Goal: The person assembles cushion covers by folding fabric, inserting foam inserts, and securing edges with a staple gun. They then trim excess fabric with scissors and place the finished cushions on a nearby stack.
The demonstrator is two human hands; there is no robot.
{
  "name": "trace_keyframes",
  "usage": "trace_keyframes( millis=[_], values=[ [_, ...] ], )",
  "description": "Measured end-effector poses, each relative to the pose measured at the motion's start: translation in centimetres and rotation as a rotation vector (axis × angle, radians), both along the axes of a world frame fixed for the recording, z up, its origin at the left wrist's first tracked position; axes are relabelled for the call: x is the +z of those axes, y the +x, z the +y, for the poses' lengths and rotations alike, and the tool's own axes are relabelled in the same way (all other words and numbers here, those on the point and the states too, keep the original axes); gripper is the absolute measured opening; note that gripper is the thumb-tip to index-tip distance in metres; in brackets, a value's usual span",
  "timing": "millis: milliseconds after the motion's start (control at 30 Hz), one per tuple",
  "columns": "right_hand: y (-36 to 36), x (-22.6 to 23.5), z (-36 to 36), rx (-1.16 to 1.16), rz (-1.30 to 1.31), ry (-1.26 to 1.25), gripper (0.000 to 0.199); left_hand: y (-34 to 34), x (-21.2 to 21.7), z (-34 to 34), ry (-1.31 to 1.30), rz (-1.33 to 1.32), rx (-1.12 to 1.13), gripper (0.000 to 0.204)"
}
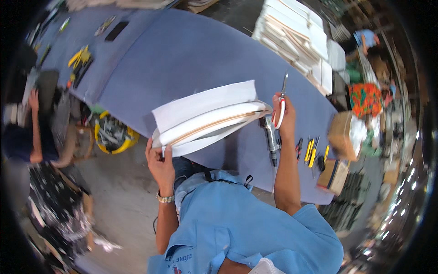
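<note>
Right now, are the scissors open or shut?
The scissors look shut: their blades show together as one narrow, tapering point beyond the right hand.

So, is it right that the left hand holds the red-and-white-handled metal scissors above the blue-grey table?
Not quite: the head view shows the right hand, not the left hand, holding the red-and-white-handled scissors above the blue-grey table.

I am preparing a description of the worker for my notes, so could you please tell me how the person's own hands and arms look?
The left hand and right hand wear no gloves. A gold-and-silver-toned metal band circles the left wrist; the right wrist shows none. Both forearms are uncovered below the short sleeves of a light blue shirt.
</note>
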State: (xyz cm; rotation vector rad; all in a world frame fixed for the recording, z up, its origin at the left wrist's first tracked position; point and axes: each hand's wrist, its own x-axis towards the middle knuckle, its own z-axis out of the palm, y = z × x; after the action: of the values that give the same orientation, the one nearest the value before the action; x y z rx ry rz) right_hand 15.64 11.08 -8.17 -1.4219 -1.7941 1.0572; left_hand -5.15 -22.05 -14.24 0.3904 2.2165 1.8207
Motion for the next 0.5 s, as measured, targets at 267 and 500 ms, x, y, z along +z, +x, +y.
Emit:
trace_keyframes(
  millis=[267, 500],
  values=[
    [2.2, -6.9, 0.3, -0.051, 0.154, -0.214, 0.051, -2.0, -0.1, -0.9, -0.046, 0.065, -0.160, 0.022],
    [1.3, -9.0, 0.4, -0.133, 0.303, -0.322, 0.077, -1.1, -0.3, -0.7, -0.009, 0.033, -0.136, 0.025]
  ],
)
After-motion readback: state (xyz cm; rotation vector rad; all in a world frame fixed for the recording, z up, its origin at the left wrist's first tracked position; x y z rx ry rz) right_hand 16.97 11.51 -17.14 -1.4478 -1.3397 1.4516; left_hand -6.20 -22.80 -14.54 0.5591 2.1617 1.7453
